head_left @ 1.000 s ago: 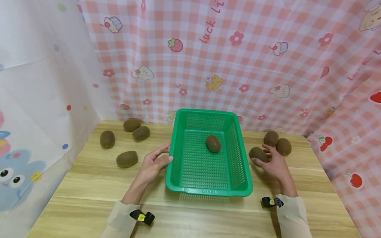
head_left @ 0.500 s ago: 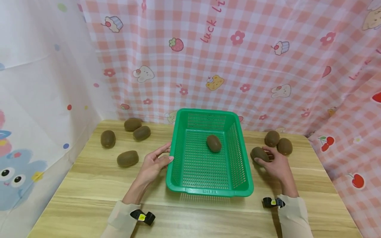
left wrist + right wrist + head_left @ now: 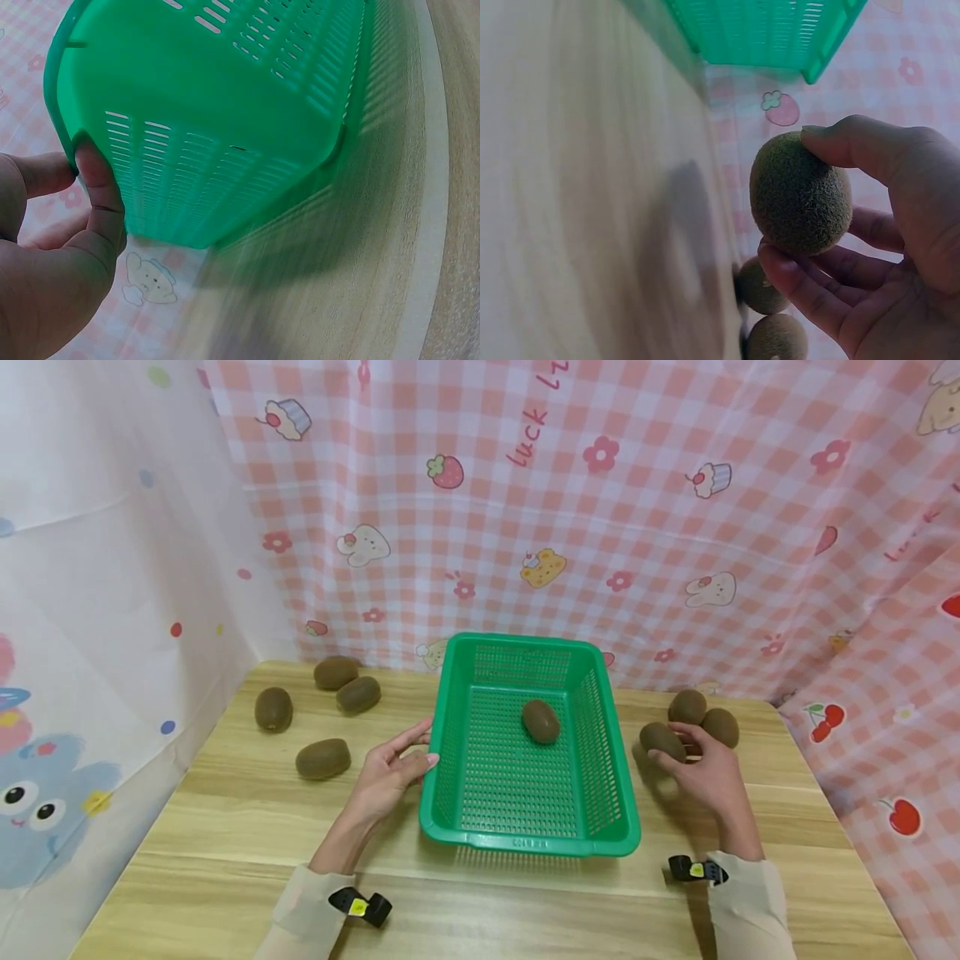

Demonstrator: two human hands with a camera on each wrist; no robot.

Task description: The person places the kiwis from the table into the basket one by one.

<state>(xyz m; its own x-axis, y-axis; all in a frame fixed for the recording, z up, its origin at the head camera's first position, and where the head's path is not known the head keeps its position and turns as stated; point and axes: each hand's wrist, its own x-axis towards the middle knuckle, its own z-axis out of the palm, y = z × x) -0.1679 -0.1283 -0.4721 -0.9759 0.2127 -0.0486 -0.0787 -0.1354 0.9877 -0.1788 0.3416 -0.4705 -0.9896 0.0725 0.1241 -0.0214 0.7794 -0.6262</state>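
Note:
A green perforated plastic basket [image 3: 528, 843] stands mid-table with one brown kiwi [image 3: 541, 722] lying in it. My left hand [image 3: 386, 777] pinches the basket's left rim between thumb and fingers; the left wrist view shows the fingers [image 3: 97, 180] against its outer wall. To the basket's right, my right hand [image 3: 708, 772] holds another kiwi [image 3: 801, 193] between thumb and fingertips. The shadow on the wood in the right wrist view lies apart from this kiwi, so it is lifted off the table.
Two kiwis [image 3: 687, 707] sit close together behind my right hand. Several more kiwis [image 3: 323, 759] lie on the left part of the wooden table [image 3: 225, 827]. A pink checked cloth [image 3: 487, 527] hangs along the table's back edge, and a white cloth [image 3: 127, 560] hangs at the left.
My right hand has closed its grip on the kiwi beside the basket, lifted it and moved slightly right. The left hand and basket have stayed in place.

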